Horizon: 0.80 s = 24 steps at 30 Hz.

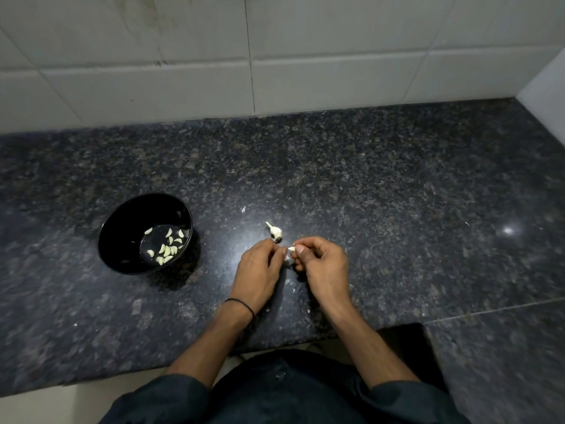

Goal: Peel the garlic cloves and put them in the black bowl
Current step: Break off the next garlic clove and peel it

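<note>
We find the garlic clove [292, 249] held just above the countertop [397, 185], caught between the fingertips of both hands. Only its pale end shows. As far as we can tell its long axis runs sideways, from one hand to the other, with the visible tip pointing towards the left hand [258, 267]. The rest is hidden behind the fingers.

The right hand [324, 264] pinches the clove with its thumb and curled fingers. The left hand's fingers are curled in too and meet the clove from the other side; we cannot tell whether they grip the flesh or the papery skin [287, 262] that hangs just below it.

Just beyond the hands, lying on the counter, is the garlic bulb remnant [275, 231]. Its long axis is diagonal, with the thin stem pointing away from us and to the left.

Well to the left stands the black bowl [122, 218], upright, with peeled cloves [166, 250] scattered across the right side of its bottom. Small white flecks of skin [243, 209] lie here and there on the dark speckled stone.

A thin black band [241, 303] circles the left wrist, and dark sleeves [171, 396] cover both forearms near the elbows. A white tiled wall [183, 71] rises behind the counter.
</note>
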{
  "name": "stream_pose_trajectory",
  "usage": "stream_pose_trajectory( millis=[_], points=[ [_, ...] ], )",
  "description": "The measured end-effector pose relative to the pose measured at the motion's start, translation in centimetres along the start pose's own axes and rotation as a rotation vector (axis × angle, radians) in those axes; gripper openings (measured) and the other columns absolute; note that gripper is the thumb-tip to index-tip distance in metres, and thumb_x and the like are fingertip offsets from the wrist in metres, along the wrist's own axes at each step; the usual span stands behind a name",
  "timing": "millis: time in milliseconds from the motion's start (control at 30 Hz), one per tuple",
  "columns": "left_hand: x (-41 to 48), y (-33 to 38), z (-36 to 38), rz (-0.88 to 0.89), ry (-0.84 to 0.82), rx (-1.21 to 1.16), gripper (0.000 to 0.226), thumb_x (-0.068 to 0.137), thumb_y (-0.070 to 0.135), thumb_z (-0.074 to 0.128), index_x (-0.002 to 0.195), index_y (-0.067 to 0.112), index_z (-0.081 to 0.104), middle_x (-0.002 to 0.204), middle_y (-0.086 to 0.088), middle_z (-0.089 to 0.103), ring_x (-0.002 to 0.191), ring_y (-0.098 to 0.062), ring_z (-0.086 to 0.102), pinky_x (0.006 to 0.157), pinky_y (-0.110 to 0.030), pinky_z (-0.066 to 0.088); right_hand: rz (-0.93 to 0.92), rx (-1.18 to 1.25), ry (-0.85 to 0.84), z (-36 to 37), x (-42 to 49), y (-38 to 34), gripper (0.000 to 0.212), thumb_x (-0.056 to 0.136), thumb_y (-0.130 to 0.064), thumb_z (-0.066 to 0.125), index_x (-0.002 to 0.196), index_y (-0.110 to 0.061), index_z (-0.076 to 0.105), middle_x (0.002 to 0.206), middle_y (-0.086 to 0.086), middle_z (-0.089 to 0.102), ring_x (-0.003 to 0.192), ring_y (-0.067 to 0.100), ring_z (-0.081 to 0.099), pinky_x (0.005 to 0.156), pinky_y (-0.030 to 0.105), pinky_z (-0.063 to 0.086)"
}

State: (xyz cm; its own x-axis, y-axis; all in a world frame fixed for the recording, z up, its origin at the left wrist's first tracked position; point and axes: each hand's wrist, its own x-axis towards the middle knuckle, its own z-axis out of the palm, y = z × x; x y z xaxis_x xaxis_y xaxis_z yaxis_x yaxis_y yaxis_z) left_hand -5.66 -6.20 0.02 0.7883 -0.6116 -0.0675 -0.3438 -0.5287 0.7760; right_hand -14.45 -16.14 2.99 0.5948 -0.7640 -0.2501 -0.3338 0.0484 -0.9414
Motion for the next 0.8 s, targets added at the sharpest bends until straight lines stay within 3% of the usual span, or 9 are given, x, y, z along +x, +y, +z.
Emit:
stream_pose_trajectory(
  millis=[67, 267, 367, 500, 600, 800],
  points=[
    [0.09, -0.29, 0.08, 0.009, 0.018, -0.022, 0.014, 0.096, 0.025, 0.065, 0.083, 0.022, 0.059, 0.078, 0.008, 0.063, 0.074, -0.005, 0.056, 0.063, -0.014, 0.037, -0.022, -0.023, 0.016, -0.15, -0.04, 0.06, 0.018, 0.095, -0.008, 0.064, 0.087, -0.02, 0.074, 0.078, -0.001, 0.075, 0.075, 0.017, 0.073, 0.07, 0.033, 0.061],
    [-0.05, -0.03, 0.06, 0.036, 0.035, -0.173, 0.02, 0.089, 0.003, 0.064, 0.088, 0.023, 0.063, 0.087, 0.009, 0.067, 0.076, -0.003, 0.06, 0.069, -0.01, 0.041, -0.088, -0.103, 0.025, -0.41, 0.0, 0.2, 0.015, 0.097, -0.011, 0.062, 0.094, -0.018, 0.075, 0.08, -0.005, 0.075, 0.076, 0.007, 0.071, 0.074, 0.034, 0.061],
    [-0.21, 0.48, -0.04, -0.023, 0.016, -0.322, 0.013, 0.096, 0.015, 0.062, 0.09, 0.025, 0.067, 0.09, 0.008, 0.072, 0.084, -0.01, 0.068, 0.075, -0.022, 0.051, -0.126, -0.15, 0.012, -0.43, 0.07, 0.29, 0.015, 0.097, -0.013, 0.062, 0.094, -0.02, 0.075, 0.081, -0.008, 0.074, 0.078, 0.006, 0.071, 0.075, 0.034, 0.06],
    [-0.14, 0.43, -0.12, -0.092, 0.0, -0.475, 0.008, 0.093, 0.025, 0.069, 0.085, 0.027, 0.07, 0.083, 0.003, 0.075, 0.08, -0.02, 0.071, 0.075, -0.039, 0.056, -0.144, -0.153, -0.008, -0.41, -0.03, -0.01, 0.015, 0.097, -0.014, 0.062, 0.09, -0.021, 0.074, 0.079, -0.009, 0.074, 0.075, 0.006, 0.07, 0.072, 0.027, 0.059],
    [0.02, 0.15, -0.15, -0.131, 0.017, -0.531, 0.007, 0.088, 0.017, 0.072, 0.083, 0.022, 0.071, 0.083, -0.003, 0.075, 0.082, -0.027, 0.072, 0.081, -0.044, 0.057, -0.023, -0.085, -0.059, -0.22, 0.1, -0.23, 0.014, 0.097, -0.012, 0.062, 0.088, -0.013, 0.072, 0.073, 0.0, 0.074, 0.062, 0.008, 0.066, 0.06, 0.023, 0.055],
    [-0.19, 0.1, -0.4, -0.133, -0.006, -0.543, 0.008, 0.089, 0.001, 0.07, 0.086, 0.009, 0.071, 0.08, -0.003, 0.074, 0.076, -0.012, 0.067, 0.074, -0.025, 0.053, 0.404, 0.386, -0.181, 0.14, 0.64, -0.53, 0.012, 0.1, -0.004, 0.057, 0.1, 0.004, 0.066, 0.072, 0.012, 0.069, 0.056, 0.013, 0.059, 0.052, 0.02, 0.05]
  ],
)
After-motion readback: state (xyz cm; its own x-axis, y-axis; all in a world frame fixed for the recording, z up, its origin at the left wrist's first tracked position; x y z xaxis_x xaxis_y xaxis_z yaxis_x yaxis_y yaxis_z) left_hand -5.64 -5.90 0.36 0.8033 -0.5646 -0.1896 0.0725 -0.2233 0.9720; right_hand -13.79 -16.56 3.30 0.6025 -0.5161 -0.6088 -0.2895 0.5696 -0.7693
